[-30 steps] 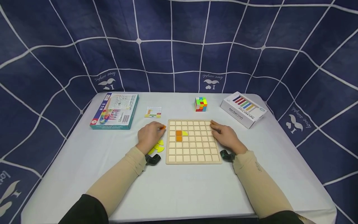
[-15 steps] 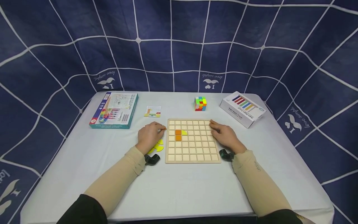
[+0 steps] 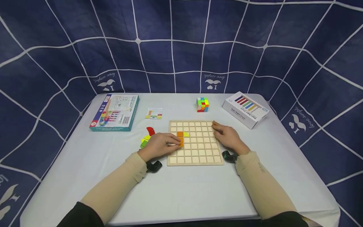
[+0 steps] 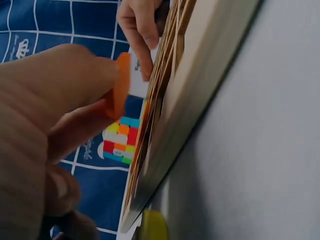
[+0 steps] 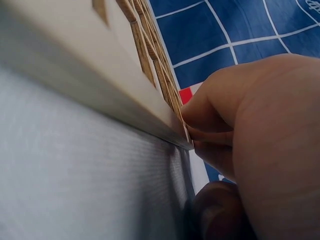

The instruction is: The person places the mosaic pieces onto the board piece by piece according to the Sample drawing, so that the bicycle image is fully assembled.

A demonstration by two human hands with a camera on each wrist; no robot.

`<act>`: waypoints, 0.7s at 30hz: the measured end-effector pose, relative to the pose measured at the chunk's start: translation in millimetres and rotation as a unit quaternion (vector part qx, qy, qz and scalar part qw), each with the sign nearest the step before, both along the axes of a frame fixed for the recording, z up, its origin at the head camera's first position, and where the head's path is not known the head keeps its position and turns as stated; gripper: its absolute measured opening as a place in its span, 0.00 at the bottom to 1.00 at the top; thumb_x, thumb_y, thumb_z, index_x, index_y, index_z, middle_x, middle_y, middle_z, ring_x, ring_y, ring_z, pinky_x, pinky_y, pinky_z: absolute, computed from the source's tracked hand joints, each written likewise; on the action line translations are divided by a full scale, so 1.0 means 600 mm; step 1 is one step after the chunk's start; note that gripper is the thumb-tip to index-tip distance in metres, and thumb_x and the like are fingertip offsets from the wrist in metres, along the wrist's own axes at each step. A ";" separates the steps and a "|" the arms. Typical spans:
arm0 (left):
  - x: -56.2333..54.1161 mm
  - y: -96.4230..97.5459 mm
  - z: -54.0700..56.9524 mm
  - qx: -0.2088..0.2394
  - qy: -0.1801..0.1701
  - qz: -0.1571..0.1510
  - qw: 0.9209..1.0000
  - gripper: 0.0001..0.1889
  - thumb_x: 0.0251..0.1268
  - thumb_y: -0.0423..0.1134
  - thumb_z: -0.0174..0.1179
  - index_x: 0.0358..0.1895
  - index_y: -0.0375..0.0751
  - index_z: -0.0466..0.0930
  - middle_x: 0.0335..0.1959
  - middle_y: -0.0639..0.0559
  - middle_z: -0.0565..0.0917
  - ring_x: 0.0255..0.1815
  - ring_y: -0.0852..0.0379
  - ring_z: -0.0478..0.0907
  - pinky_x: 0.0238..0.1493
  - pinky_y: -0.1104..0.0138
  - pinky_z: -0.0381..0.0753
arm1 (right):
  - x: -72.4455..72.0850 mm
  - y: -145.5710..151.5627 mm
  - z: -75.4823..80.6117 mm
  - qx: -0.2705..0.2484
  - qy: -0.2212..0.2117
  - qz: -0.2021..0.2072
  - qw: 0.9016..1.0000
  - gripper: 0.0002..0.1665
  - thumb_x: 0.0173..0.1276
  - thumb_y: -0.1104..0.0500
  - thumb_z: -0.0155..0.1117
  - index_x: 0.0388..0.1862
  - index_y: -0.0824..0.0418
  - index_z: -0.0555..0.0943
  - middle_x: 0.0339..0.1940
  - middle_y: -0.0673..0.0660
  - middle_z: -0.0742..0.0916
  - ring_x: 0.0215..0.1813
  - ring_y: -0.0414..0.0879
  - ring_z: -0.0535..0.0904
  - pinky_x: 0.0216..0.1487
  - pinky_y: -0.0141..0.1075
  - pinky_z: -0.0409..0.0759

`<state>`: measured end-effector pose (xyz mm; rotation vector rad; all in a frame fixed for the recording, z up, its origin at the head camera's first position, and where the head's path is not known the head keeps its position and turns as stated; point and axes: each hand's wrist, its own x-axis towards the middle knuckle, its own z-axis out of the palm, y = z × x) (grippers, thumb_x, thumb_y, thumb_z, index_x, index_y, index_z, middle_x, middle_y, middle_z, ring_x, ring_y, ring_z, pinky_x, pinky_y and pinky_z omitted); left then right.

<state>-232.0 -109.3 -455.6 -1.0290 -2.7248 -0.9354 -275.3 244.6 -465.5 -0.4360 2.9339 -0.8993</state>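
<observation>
Pinching a flat orange tile (image 4: 121, 85) at its fingertips above the pale wooden grid board (image 3: 199, 152), our left hand (image 3: 160, 145) likely keeps the underside free; our right hand (image 3: 227, 135) grips the board's right edge, apparently for steadiness.

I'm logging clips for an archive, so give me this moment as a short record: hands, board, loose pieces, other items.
Left hand: pinches an orange piece over the left part of the board
Right hand: touches the board's right edge near its far corner
Board state: wooden grid, flat on the table
On board: orange squares, yellow tile
Loose, left of board: red piece, green piece, yellow pieces
Beyond board: card, cube
Far left: teal box
Far right: white box
</observation>
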 end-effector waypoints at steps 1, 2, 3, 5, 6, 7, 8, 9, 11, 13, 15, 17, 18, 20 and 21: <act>0.001 0.001 0.000 -0.004 -0.007 -0.014 1.000 0.09 0.62 0.46 0.74 0.45 0.54 0.94 0.47 0.66 0.90 0.56 0.62 0.85 0.56 0.62 0.83 | 0.000 0.000 -0.001 0.001 0.000 0.000 1.000 0.29 0.78 0.50 0.56 0.74 0.58 0.73 0.79 0.49 0.71 0.79 0.57 0.66 0.76 0.57 0.64; 0.001 0.002 -0.002 -0.009 -0.009 -0.025 1.000 0.09 0.62 0.47 0.74 0.45 0.55 0.94 0.47 0.66 0.89 0.55 0.63 0.85 0.57 0.62 0.82 | 0.000 0.000 -0.001 0.001 0.000 0.000 1.000 0.29 0.78 0.50 0.56 0.74 0.58 0.73 0.79 0.49 0.71 0.79 0.57 0.66 0.76 0.57 0.64; 0.002 0.003 -0.003 -0.016 -0.010 -0.033 0.999 0.09 0.62 0.47 0.74 0.45 0.55 0.94 0.47 0.67 0.89 0.55 0.63 0.85 0.57 0.62 0.82 | 0.000 0.000 -0.001 0.002 0.000 -0.001 1.000 0.29 0.78 0.50 0.56 0.74 0.57 0.73 0.79 0.49 0.71 0.79 0.57 0.66 0.76 0.57 0.64; 0.002 0.004 -0.005 -0.027 -0.008 -0.039 0.999 0.09 0.62 0.47 0.74 0.45 0.55 0.94 0.47 0.67 0.90 0.55 0.64 0.85 0.58 0.62 0.82 | 0.000 -0.001 -0.001 0.002 -0.001 -0.003 1.000 0.29 0.78 0.50 0.56 0.74 0.57 0.73 0.79 0.49 0.71 0.79 0.57 0.65 0.76 0.56 0.63; 0.002 0.004 -0.006 -0.032 -0.007 -0.039 0.999 0.09 0.63 0.46 0.74 0.45 0.55 0.94 0.47 0.67 0.90 0.55 0.64 0.85 0.57 0.63 0.82 | 0.001 -0.001 -0.001 0.002 -0.001 -0.002 1.000 0.29 0.78 0.50 0.56 0.75 0.57 0.73 0.79 0.49 0.71 0.80 0.57 0.65 0.76 0.57 0.63; 0.002 0.004 -0.007 -0.035 -0.004 -0.037 0.999 0.09 0.63 0.47 0.74 0.45 0.55 0.94 0.48 0.66 0.89 0.56 0.64 0.85 0.56 0.63 0.82 | 0.001 -0.002 0.000 0.004 0.000 -0.001 1.000 0.29 0.78 0.50 0.56 0.75 0.57 0.73 0.79 0.49 0.71 0.79 0.57 0.65 0.76 0.57 0.63; 0.002 0.004 -0.007 -0.037 -0.001 -0.034 0.999 0.09 0.63 0.47 0.73 0.45 0.55 0.94 0.48 0.66 0.89 0.55 0.64 0.85 0.55 0.64 0.82 | 0.001 -0.003 0.001 0.003 0.000 -0.002 1.000 0.29 0.78 0.50 0.57 0.74 0.57 0.73 0.79 0.49 0.71 0.79 0.57 0.66 0.76 0.56 0.64; 0.003 0.004 -0.008 -0.039 0.004 -0.032 0.999 0.09 0.63 0.47 0.73 0.45 0.55 0.94 0.48 0.66 0.89 0.54 0.64 0.85 0.53 0.65 0.83 | 0.002 -0.003 0.002 0.004 0.002 -0.001 1.000 0.29 0.78 0.51 0.57 0.74 0.58 0.73 0.79 0.49 0.71 0.79 0.57 0.66 0.76 0.56 0.64; 0.003 0.004 -0.008 -0.043 0.016 -0.029 0.999 0.09 0.63 0.47 0.73 0.45 0.54 0.94 0.47 0.66 0.88 0.51 0.64 0.85 0.48 0.67 0.82 | 0.003 -0.004 0.004 0.006 0.008 0.003 1.000 0.29 0.78 0.52 0.57 0.74 0.59 0.74 0.79 0.51 0.71 0.79 0.58 0.66 0.75 0.57 0.65; 0.004 0.005 -0.009 -0.047 0.033 -0.028 0.998 0.09 0.64 0.47 0.73 0.45 0.54 0.94 0.45 0.67 0.87 0.46 0.65 0.85 0.42 0.70 0.80 | 0.003 -0.004 0.005 0.005 0.014 0.003 1.000 0.28 0.77 0.53 0.57 0.74 0.60 0.74 0.79 0.53 0.71 0.78 0.59 0.67 0.75 0.57 0.65; 0.003 0.006 -0.011 -0.048 0.050 -0.026 0.997 0.08 0.64 0.47 0.73 0.44 0.54 0.94 0.44 0.66 0.86 0.42 0.66 0.84 0.37 0.72 0.78 | 0.004 -0.004 0.006 0.005 0.016 0.004 1.000 0.28 0.78 0.54 0.57 0.73 0.60 0.74 0.79 0.54 0.71 0.78 0.60 0.67 0.75 0.57 0.66; 0.002 0.007 -0.012 -0.046 0.061 -0.021 0.997 0.07 0.64 0.46 0.73 0.43 0.54 0.94 0.43 0.66 0.86 0.40 0.66 0.84 0.35 0.73 0.77 | 0.005 -0.004 0.008 0.005 0.013 0.003 1.000 0.28 0.78 0.54 0.57 0.73 0.60 0.74 0.79 0.53 0.71 0.78 0.60 0.67 0.75 0.57 0.66; 0.002 0.008 -0.013 -0.045 0.063 -0.019 0.997 0.07 0.64 0.46 0.73 0.42 0.54 0.94 0.43 0.67 0.85 0.40 0.66 0.83 0.34 0.73 0.76 | 0.004 -0.004 0.008 0.006 0.012 0.003 1.000 0.28 0.78 0.54 0.57 0.74 0.60 0.74 0.79 0.53 0.71 0.78 0.60 0.67 0.75 0.58 0.65; 0.001 0.009 -0.013 -0.040 0.062 -0.013 0.997 0.06 0.63 0.46 0.73 0.41 0.55 0.94 0.42 0.67 0.85 0.40 0.67 0.83 0.34 0.73 0.76 | 0.004 -0.005 0.010 0.009 0.007 0.005 1.000 0.27 0.79 0.54 0.56 0.74 0.59 0.74 0.79 0.52 0.71 0.78 0.59 0.67 0.75 0.57 0.66; 0.000 0.010 -0.014 -0.035 0.052 -0.008 0.998 0.06 0.63 0.46 0.74 0.41 0.55 0.94 0.42 0.67 0.85 0.40 0.67 0.83 0.35 0.73 0.77 | 0.004 -0.005 0.010 0.009 0.005 0.005 1.000 0.27 0.79 0.55 0.55 0.74 0.59 0.73 0.79 0.52 0.71 0.78 0.59 0.67 0.74 0.57 0.66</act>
